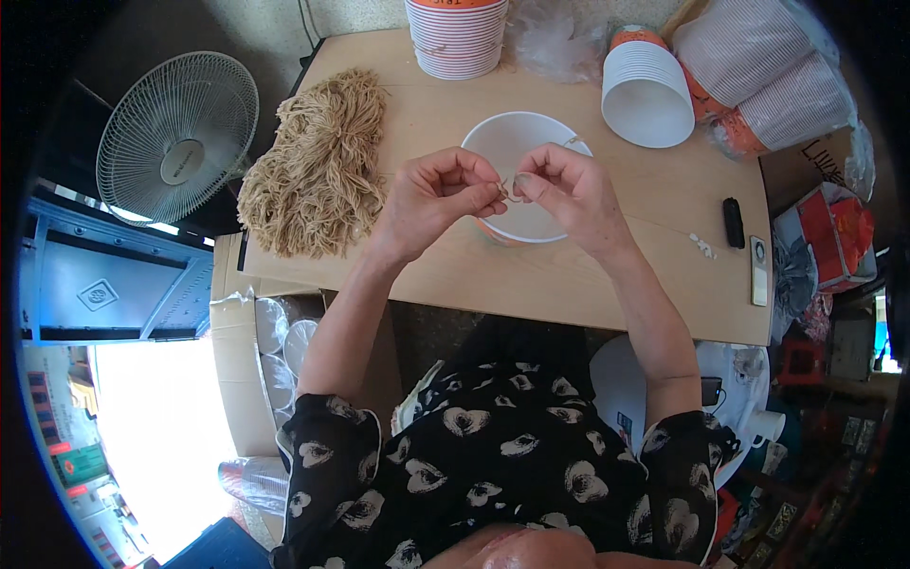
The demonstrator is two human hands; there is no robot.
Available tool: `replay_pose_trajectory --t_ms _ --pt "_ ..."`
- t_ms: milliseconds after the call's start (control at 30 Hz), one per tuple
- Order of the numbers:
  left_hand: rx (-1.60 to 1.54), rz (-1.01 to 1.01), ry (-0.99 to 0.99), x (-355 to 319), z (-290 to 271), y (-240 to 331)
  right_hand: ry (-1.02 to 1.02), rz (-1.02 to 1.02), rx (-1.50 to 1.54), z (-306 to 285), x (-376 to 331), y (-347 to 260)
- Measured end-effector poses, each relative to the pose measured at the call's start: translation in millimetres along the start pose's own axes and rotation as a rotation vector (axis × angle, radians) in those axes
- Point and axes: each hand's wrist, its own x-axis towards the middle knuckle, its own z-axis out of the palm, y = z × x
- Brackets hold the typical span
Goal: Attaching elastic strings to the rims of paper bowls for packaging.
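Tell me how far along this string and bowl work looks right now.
Nothing clearly finished shows. In hand: the left hand and right hand pinch a thin string piece over the white bowl. Left: a big string bundle lies untouched, and bowl stacks wait behind.

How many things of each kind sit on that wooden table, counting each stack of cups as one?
Stacks of white paper cups: 4
Single white paper bowl: 1
Bundle of tan twine: 1
Small black bar-shaped device: 1
Slim silvery remote-like device: 1
Crumpled clear plastic bag: 1
Total: 9
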Motion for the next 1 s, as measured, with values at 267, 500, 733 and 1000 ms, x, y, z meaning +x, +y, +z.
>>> replay_pose_trajectory --t_ms 267,500,733,1000 --pt "-0.01 0.002 -0.011 0.6 1.0 -0.3 -0.025 -0.066 -0.092 5.0 2.6 -5.2" --pt "0.01 0.011 -0.011 1.0 2.6 1.9 0.038 0.015 0.01 5.1 2.3 -0.2" --pt "0.014 0.005 -0.012 -0.2 0.1 0.1 -0.056 -0.036 -0.088 2.4 4.5 -2.8" --pt "-0.001 -0.003 -0.018 0.6 0.8 1.3 0.051 0.016 0.072 5.2 4.0 -0.2"
